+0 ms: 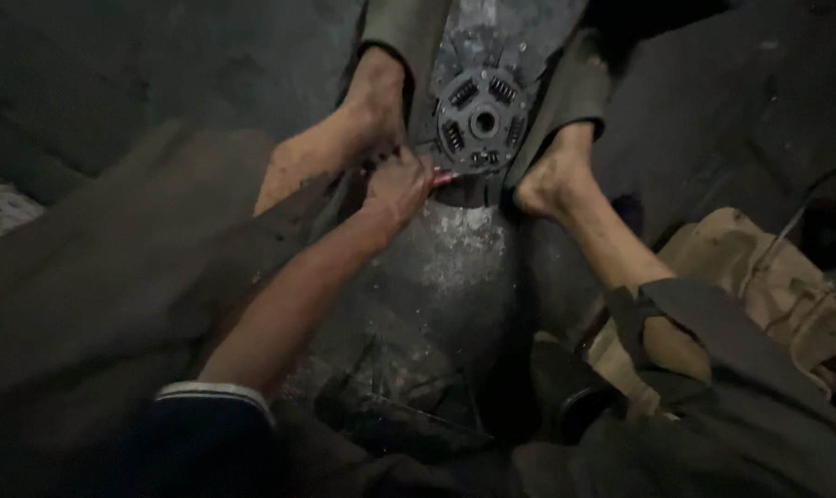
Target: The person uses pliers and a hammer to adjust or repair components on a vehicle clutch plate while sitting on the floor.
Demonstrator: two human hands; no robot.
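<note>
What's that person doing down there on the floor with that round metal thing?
A person sits on a dark, dusty floor with a round metal disc that has little springs around its middle. Two bare feet, one on the disc's left edge and one on its right, rest against it. One hand reaches out to the disc's near edge, fingers closed on something small and reddish. I can't tell which hand it is; the other is out of sight.

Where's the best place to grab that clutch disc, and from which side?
Probably by the near rim of the clutch disc, coming from below where the left hand already works; bare feet flank both sides, and the sprung centre hub offers no grip.
</note>
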